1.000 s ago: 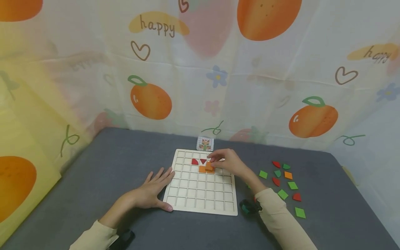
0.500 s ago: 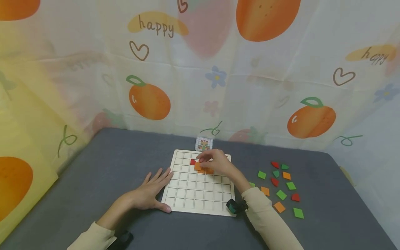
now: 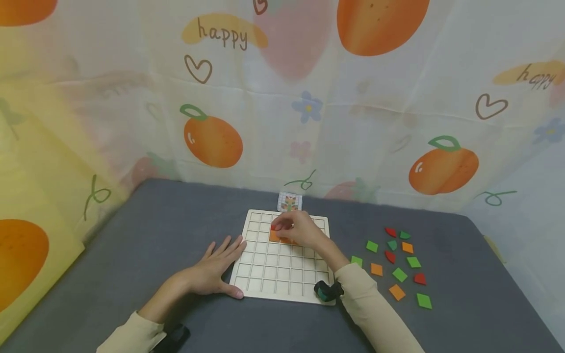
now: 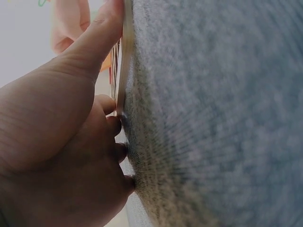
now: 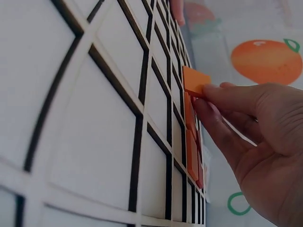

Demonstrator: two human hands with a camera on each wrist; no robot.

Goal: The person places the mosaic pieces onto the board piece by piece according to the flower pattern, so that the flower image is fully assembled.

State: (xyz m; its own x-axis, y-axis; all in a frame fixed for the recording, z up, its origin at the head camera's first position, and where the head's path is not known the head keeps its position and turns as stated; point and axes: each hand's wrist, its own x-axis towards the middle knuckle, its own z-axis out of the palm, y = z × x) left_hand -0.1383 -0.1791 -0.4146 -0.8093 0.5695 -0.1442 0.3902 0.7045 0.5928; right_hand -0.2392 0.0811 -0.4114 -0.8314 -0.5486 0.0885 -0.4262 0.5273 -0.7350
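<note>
My right hand (image 3: 300,229) pinches an orange square tile (image 5: 195,81) between thumb and fingertips, tilted at the surface of the white grid board (image 3: 282,274). In the right wrist view, two more orange tiles (image 5: 191,153) lie in cells beside it, with red pieces partly hidden behind them. A red piece (image 3: 273,227) shows at my right fingertips in the head view. My left hand (image 3: 216,269) lies spread at the board's left edge, fingertips on the rim and thumb at the near corner. The left wrist view shows the left thumb (image 4: 90,45) along the board's edge.
Right of the board, loose green, red and orange pieces lie scattered on the grey cloth, among them a green tile (image 3: 423,300) and an orange tile (image 3: 397,292). Behind the board lies a small pattern card (image 3: 290,201). A printed curtain (image 3: 353,122) hangs beyond the table.
My right hand has moved left over the board with the orange tile, from right of the placed orange tiles to their left side. My left hand stays at the board's edge.
</note>
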